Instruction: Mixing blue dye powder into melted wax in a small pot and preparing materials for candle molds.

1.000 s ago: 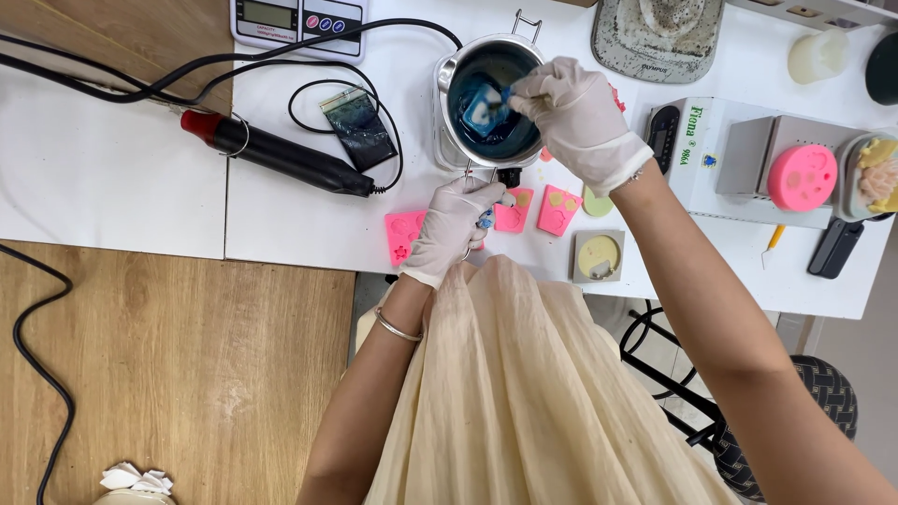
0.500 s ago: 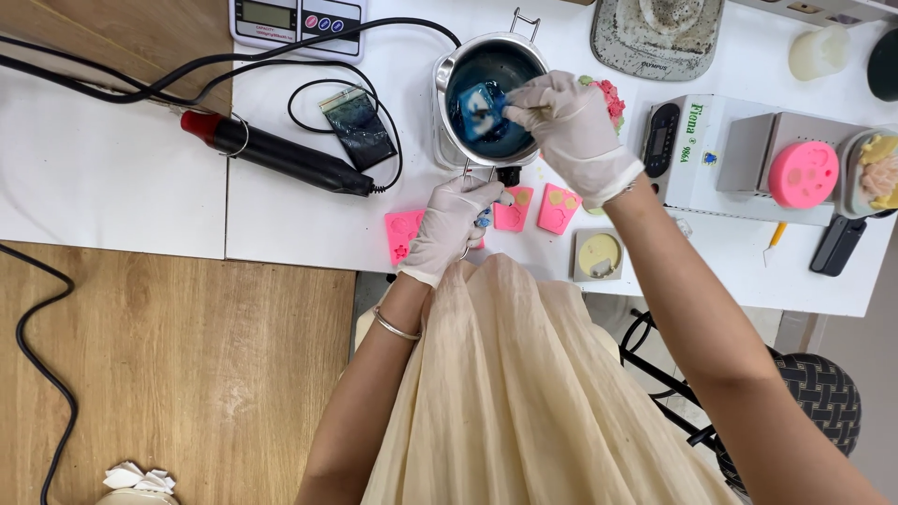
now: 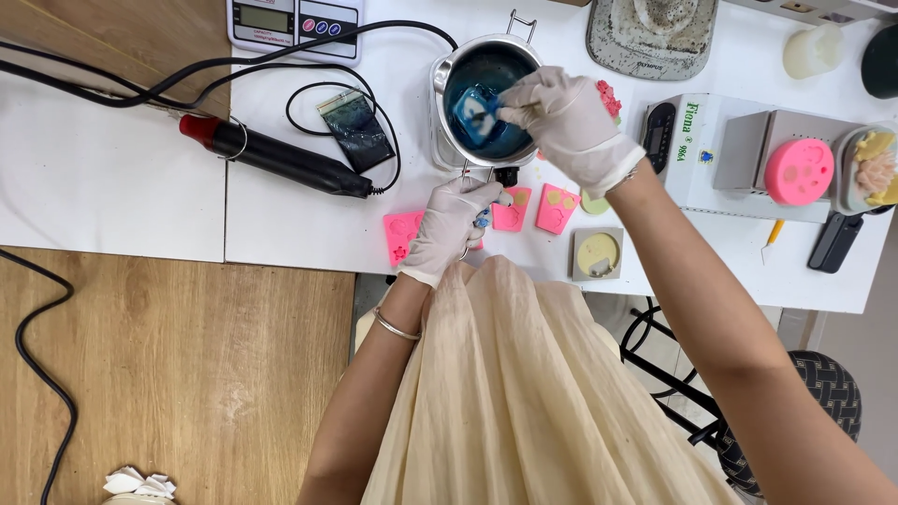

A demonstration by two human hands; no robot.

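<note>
Gloved right hand pinching blue-stained wipe inside metal pot, wipe at hand's nine o'clock, gloved left hand clamped on pot handle at pot's six o'clock, pink moulds adjacent.

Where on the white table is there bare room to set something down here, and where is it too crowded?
Bare room: the left white tabletop, below the black cords and left of the heat tool; also the strip between that tool and the pink moulds. Crowded: around the metal pot, where the right hand and left hand work, and the right end by the white box.
</note>
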